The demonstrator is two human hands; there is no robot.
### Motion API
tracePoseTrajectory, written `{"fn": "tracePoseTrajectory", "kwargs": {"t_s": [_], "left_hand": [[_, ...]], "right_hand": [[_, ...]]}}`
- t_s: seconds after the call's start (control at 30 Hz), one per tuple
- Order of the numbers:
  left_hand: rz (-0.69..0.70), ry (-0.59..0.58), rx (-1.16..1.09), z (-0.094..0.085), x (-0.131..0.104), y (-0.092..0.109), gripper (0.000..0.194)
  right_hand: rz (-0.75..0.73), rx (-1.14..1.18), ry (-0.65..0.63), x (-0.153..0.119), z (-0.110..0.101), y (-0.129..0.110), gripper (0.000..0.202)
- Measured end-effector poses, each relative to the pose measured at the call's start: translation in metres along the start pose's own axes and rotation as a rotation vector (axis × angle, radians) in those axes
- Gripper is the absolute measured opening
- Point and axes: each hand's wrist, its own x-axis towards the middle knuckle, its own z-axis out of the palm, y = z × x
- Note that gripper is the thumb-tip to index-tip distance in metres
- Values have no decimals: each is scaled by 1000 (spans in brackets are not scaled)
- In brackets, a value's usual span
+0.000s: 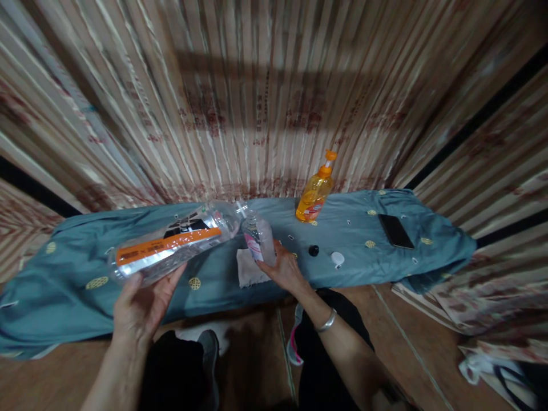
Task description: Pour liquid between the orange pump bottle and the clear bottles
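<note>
A large clear bottle (171, 245) with an orange, silver and black label lies tilted nearly sideways in my left hand (148, 302), its neck pointing right. My right hand (285, 265) is closed round a smaller clear bottle (259, 237) with a pink and white label. The mouths of the two bottles meet or nearly meet; whether they touch is hard to tell. Under the small bottle lies a folded beige cloth (250, 269) on the teal-covered surface (214, 291).
An orange pump bottle (314, 197) stands at the back. Farther right are a black cap (314, 250), a white lid (338, 259) and a dark flat phone-like object (396, 231). Patterned curtains (265, 114) hang behind. Below the front edge, my shoes show on the tiled floor.
</note>
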Motion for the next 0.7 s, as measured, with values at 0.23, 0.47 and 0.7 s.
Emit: {"fn": "tracePoseTrajectory", "kwargs": {"t_s": [0.23,0.47,0.7], "left_hand": [[36,-52,24,0,0,3,69],[6,17,5,-7,0,5,60],[22,10,53,-11,-2,10,61]], "right_hand": [[-2,25,-7,0,2,3,55],[6,83,-8,1,7,4,51],[22,135,-13,4,10,2,51]]}}
